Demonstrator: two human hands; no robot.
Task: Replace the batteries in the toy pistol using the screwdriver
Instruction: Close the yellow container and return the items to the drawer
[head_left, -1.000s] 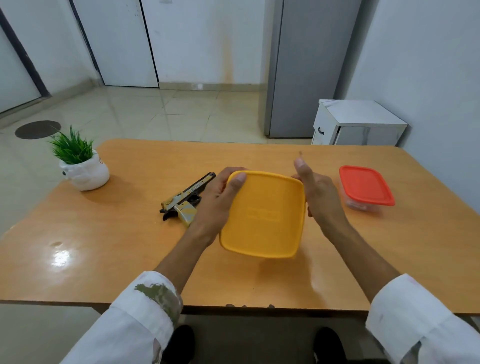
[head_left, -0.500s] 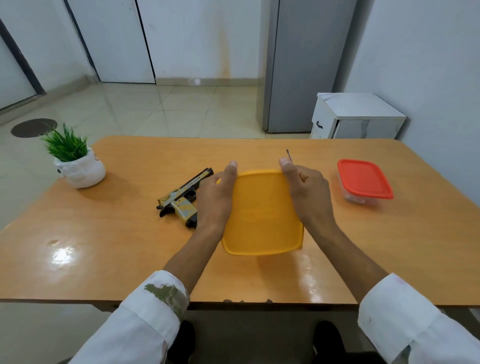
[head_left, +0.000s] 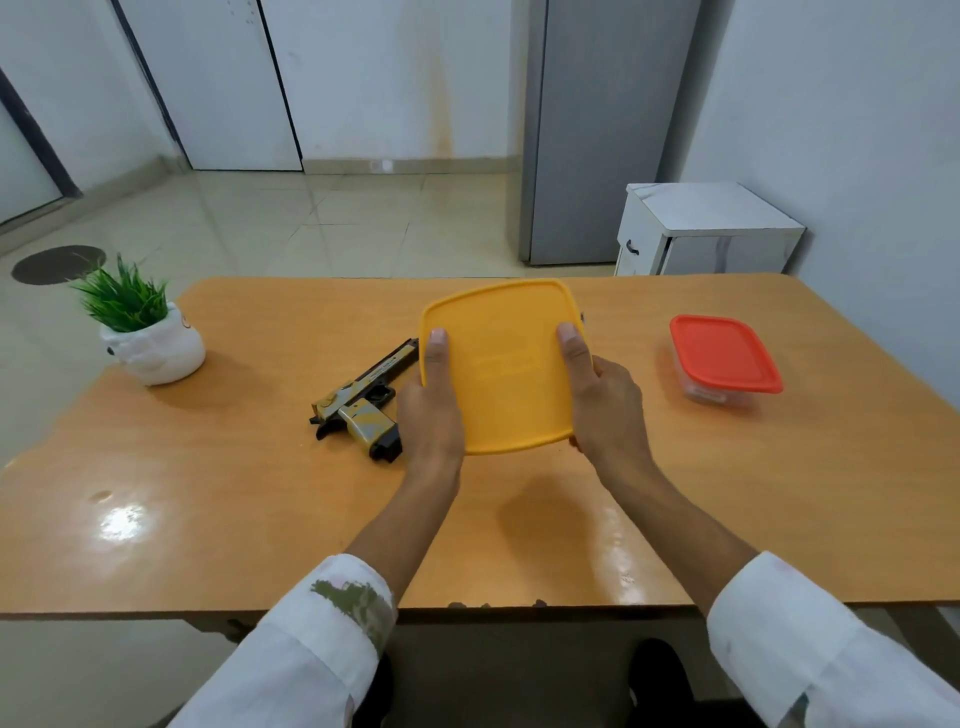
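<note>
Both hands hold one item above the wooden worktop (head_left: 208, 493): a yellow square plastic lid (head_left: 501, 364) with rounded corners, its face tilted toward the camera. It is clear of the surface and casts a shadow on the wood below. Whether a box is attached beneath it cannot be told.

The left hand (head_left: 431, 415) grips the lid's left edge, thumb flat on top and fingers hidden underneath. The right hand (head_left: 605, 410) grips the right edge in the same manner. Both wrists emerge from white sleeves.

The gold-and-black toy pistol (head_left: 363, 400) lies on its side on the worktop, just beside the left hand, muzzle pointing away toward the lid's far left corner. No hand touches it.

A clear plastic box with a red lid (head_left: 724, 353) sits closed on the worktop, well apart to the right. A small green plant in a white pot (head_left: 150, 348) stands near the far left corner.
</note>
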